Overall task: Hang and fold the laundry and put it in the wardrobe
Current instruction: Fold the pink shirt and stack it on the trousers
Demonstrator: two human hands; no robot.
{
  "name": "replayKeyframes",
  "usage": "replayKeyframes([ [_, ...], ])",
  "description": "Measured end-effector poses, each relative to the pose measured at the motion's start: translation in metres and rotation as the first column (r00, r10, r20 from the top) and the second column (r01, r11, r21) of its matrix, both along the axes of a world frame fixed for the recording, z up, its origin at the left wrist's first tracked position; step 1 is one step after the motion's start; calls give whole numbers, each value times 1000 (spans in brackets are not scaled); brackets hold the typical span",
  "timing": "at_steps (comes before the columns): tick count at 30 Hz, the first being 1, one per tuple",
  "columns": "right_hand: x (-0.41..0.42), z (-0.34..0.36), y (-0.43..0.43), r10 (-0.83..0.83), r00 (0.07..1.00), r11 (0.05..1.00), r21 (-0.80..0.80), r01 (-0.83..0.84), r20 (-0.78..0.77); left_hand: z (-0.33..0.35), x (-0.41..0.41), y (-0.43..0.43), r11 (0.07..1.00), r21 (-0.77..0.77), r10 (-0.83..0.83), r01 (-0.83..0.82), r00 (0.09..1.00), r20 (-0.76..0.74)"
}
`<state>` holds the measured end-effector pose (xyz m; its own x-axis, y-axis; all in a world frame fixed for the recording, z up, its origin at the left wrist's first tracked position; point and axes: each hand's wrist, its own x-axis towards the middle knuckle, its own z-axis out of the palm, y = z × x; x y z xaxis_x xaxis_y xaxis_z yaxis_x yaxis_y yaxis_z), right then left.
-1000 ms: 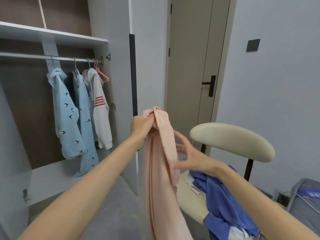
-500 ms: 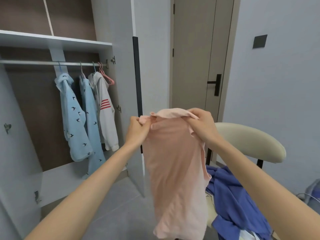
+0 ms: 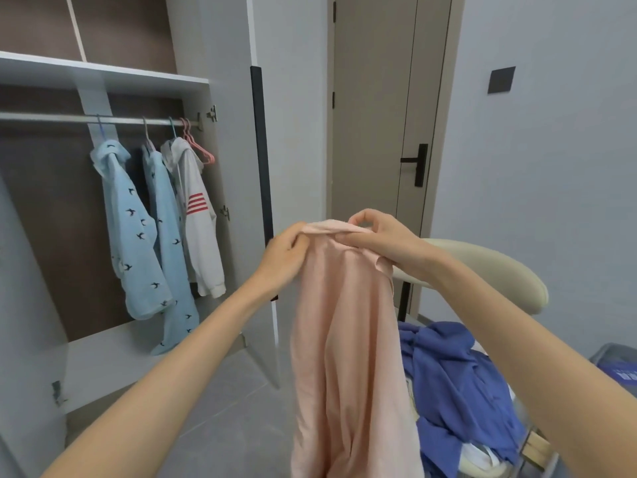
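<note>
The pink garment (image 3: 348, 339) hangs limp at centre, light and soft, best taken by its top edge. Left hand (image 3: 282, 257) at nine o'clock and right hand (image 3: 382, 239) at three each pinch that edge, arms outstretched. Empty pink hangers (image 3: 201, 150) wait at ten o'clock.

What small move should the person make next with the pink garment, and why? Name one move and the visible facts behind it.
Probably draw the hands apart along the top edge to spread it out. The left hand and right hand grip the pink garment close together, so it hangs bunched. Empty pink hangers wait on the rail.
</note>
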<state>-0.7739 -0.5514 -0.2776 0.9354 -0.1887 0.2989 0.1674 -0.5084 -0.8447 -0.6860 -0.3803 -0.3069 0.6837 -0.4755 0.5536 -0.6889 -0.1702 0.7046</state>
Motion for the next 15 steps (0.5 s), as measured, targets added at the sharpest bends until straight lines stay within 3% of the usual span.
replayKeyframes([
  [3, -7, -20, -8, 177, 972, 983, 70, -168, -154, 11, 1, -4, 981, -193, -32, 4, 989, -141],
  [6, -9, -48, -12, 314, 895, 946, 22, -324, -318, 23, 5, -4, 920, -387, -36, -69, 966, -258],
  [11, -4, -93, -12, 196, 755, 875, -237, -423, -626, 34, 24, 15, 842, -495, -12, -213, 911, -413],
  [15, 9, -117, -16, 21, 790, 828, -432, -357, -613, 33, 38, 35, 787, -524, 53, -325, 883, -467],
])
